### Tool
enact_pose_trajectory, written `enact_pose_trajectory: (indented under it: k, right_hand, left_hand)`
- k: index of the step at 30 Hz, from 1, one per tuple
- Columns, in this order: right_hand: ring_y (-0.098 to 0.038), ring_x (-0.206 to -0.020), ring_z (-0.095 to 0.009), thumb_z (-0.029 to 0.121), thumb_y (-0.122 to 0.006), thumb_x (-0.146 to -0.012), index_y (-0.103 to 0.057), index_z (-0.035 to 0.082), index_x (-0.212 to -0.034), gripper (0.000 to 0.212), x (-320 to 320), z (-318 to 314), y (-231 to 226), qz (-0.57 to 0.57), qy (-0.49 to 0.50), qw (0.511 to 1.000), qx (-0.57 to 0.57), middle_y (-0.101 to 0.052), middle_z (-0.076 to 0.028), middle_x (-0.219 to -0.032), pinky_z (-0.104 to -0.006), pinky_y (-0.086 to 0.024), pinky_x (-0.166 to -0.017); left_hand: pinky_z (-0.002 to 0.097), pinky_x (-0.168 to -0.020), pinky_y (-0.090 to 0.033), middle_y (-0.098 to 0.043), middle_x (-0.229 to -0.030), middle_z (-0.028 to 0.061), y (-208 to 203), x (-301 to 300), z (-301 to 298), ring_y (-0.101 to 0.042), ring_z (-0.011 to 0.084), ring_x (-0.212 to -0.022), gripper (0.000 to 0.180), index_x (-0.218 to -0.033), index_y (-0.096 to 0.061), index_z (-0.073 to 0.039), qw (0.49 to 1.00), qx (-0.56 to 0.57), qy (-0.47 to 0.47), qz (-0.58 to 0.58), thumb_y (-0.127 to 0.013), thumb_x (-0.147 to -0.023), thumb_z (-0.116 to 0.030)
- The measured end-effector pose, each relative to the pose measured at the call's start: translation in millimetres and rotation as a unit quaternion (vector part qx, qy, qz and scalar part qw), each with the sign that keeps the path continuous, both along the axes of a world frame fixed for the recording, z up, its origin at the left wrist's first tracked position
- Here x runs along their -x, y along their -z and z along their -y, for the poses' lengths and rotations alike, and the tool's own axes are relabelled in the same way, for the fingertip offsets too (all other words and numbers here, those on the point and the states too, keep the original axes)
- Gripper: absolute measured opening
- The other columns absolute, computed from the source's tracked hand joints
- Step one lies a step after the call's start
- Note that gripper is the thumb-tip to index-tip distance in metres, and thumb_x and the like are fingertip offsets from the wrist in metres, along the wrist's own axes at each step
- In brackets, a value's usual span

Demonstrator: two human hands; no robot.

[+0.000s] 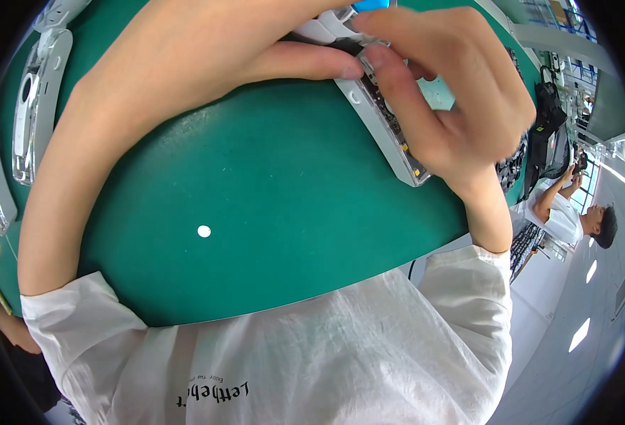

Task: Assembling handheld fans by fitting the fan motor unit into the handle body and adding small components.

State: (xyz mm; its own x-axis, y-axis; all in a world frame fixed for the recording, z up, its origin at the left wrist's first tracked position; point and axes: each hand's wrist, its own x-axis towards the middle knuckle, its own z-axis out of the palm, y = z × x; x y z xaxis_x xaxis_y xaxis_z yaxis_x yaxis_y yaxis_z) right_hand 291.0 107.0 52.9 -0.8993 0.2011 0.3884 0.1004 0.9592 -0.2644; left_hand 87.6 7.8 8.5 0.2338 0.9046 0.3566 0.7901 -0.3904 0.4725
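Left hand [227,46] part-hides white casing [376,131]; 1 disc [204,231] apart.

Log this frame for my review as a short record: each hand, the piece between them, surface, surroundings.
left hand: thumb at the device's edge, other fingers hidden
right hand: thumb and forefinger bent over the device; grip unclear
device: white-sided, circuit board exposed
surface: green tabletop, small white disc on it
far left: white housing
right background: another person
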Motion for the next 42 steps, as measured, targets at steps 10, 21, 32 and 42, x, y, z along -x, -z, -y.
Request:
enact_pose_trajectory:
  k: [10, 21, 32, 42]
  right_hand:
    - [-0.062, -0.060, -0.016, -0.006, -0.081, -0.072, -0.071, 0.004, -0.091, 0.024, -3, -1, -2, 0.004, -0.020, 1.000, 0.012, -0.063, -0.007, -0.079, -0.0271, -0.047, -0.053]
    - [-0.062, -0.064, -0.016, -0.008, -0.081, -0.069, -0.071, 0.005, -0.093, 0.029, 4, -2, -2, 0.008, -0.045, 0.999, 0.017, -0.063, -0.007, -0.083, -0.0272, -0.048, -0.055]
    - [-0.062, -0.070, -0.014, -0.009, -0.081, -0.069, -0.069, 0.006, -0.100, 0.036, 2, -1, -10, 0.018, 0.009, 0.995, 0.093, -0.064, -0.006, -0.088, -0.0263, -0.048, -0.058]
    - [-0.064, -0.093, -0.017, 0.009, -0.089, -0.074, -0.059, 0.004, -0.123, 0.057, 8, 8, -26, 0.036, 0.135, 0.963, 0.231, -0.064, -0.008, -0.107, -0.0310, -0.052, -0.080]
  left_hand:
    - [0.0376, -0.076, -0.060, -0.062, -0.125, 0.0177, -4, 7, -1, -0.071, 0.0331, -0.097, 0.066, -0.139, -0.057, -0.019, 0.998, -0.037, -0.006, -0.053, -0.083, -0.080, -0.032]
    - [0.0361, -0.076, -0.059, -0.064, -0.118, 0.0145, 36, -4, -23, -0.070, 0.0316, -0.095, 0.066, -0.136, -0.060, -0.019, 0.931, -0.281, 0.120, 0.197, -0.086, -0.076, -0.032]
    - [0.0403, -0.073, -0.052, -0.064, -0.103, 0.0111, 5, -20, -2, -0.060, 0.0314, -0.091, 0.059, -0.125, -0.063, -0.011, 0.995, -0.076, -0.029, 0.052, -0.087, -0.078, -0.039]
    - [0.0416, -0.076, -0.050, -0.063, -0.096, 0.0133, 13, -25, -10, -0.061, 0.0334, -0.092, 0.050, -0.117, -0.064, -0.008, 0.993, -0.077, -0.065, 0.069, -0.085, -0.079, -0.033]
